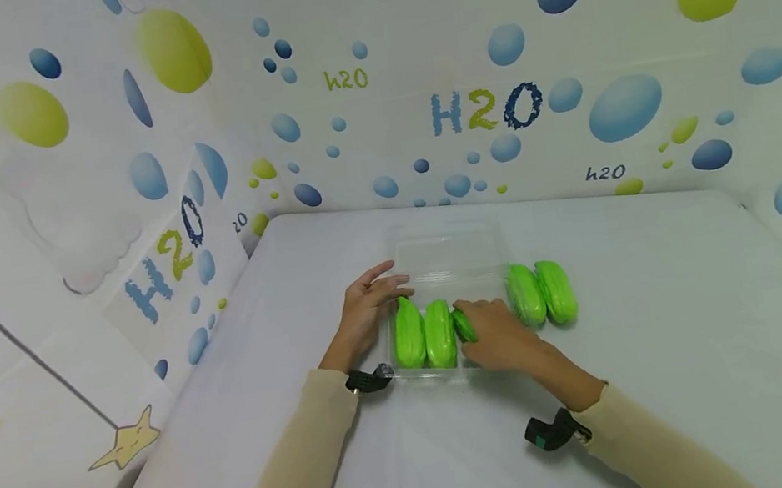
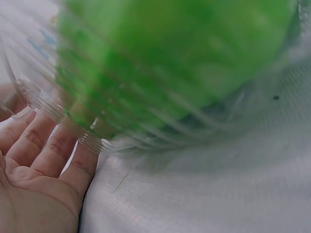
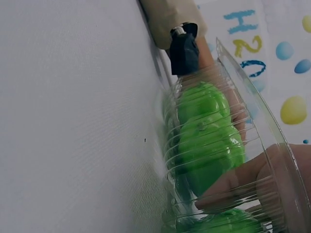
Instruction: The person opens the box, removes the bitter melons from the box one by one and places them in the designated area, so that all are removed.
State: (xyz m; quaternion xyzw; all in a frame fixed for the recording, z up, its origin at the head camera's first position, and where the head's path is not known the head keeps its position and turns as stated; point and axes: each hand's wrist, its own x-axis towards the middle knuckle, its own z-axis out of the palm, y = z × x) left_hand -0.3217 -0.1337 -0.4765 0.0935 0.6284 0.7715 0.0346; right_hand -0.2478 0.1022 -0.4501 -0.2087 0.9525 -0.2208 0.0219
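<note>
A clear plastic clamshell box lies with its lid raised at the back. Inside, two bright green, glossy oblong pieces stand side by side at the left. My right hand reaches into the box and grips a third green piece, mostly hidden under it. In the right wrist view, fingers show through the ribbed clear wall between green pieces. My left hand rests at the box's back left side, fingers extended; the left wrist view shows them against the clear wall.
Two more green oblong pieces lie together just right of the box, the nearer one close to its side. A white cloth covers the table. Printed white sheets rise behind it and at the left.
</note>
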